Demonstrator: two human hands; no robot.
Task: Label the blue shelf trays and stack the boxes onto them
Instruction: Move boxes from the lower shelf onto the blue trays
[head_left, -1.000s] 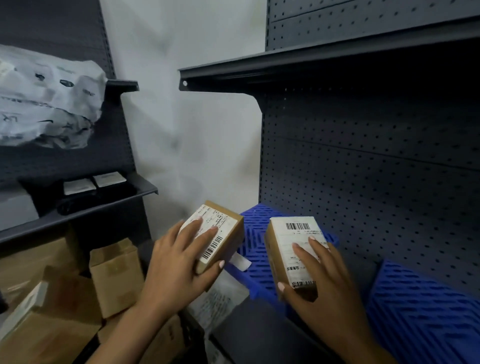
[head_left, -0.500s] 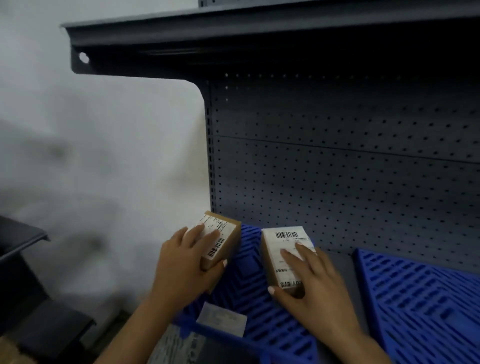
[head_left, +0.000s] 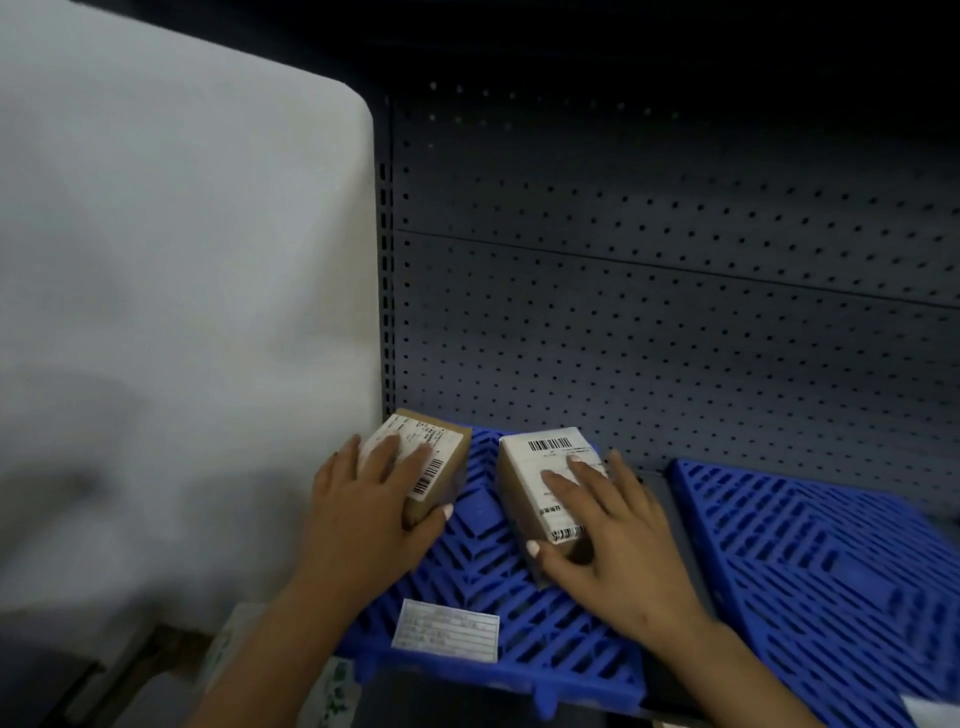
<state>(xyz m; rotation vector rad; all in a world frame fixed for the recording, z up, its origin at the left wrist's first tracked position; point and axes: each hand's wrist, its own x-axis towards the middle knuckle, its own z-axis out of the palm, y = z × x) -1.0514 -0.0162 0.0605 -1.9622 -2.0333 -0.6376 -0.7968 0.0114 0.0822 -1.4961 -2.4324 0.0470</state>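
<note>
the left hand (head_left: 363, 506) grips a small brown box (head_left: 434, 465) from above, fingers spread over its white barcode label and thumb hooked round the near corner, while the right hand (head_left: 608, 530) holds a second labelled box (head_left: 545, 483) the same way, thumb curled against its near left edge. both boxes sit over the back of the left blue tray (head_left: 519, 613) (whether they rest fully on it is unclear), apart from each other. a white label (head_left: 445, 630) lies flat near that tray's front edge, a second blue tray (head_left: 831, 561) lies to the right, and grey pegboard (head_left: 675, 312) backs the shelf.
</note>
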